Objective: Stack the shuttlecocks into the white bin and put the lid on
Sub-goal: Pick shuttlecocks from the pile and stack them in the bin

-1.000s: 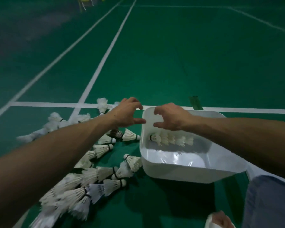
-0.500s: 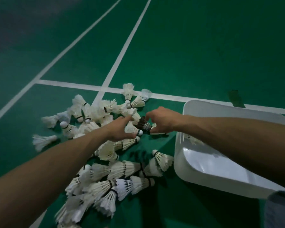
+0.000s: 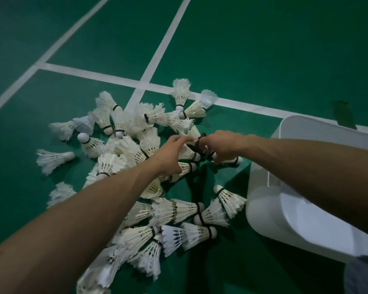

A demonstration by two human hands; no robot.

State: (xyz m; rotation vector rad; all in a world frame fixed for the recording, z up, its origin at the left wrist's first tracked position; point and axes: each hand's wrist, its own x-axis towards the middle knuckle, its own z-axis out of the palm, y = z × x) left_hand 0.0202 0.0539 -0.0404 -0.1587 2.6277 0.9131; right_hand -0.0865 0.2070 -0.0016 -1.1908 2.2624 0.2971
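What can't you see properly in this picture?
All in the head view:
Inside the white bin: covered by the right arm, cut off by the right edge.
Some shuttlecocks: under the left arm, or cut off by the bottom edge.
What the left hand and right hand hold: too dim, fingers curl over it.

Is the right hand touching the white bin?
Apart. The head view shows the right hand pinching a dark shuttlecock, with a strip of green floor showing between it and the white bin.
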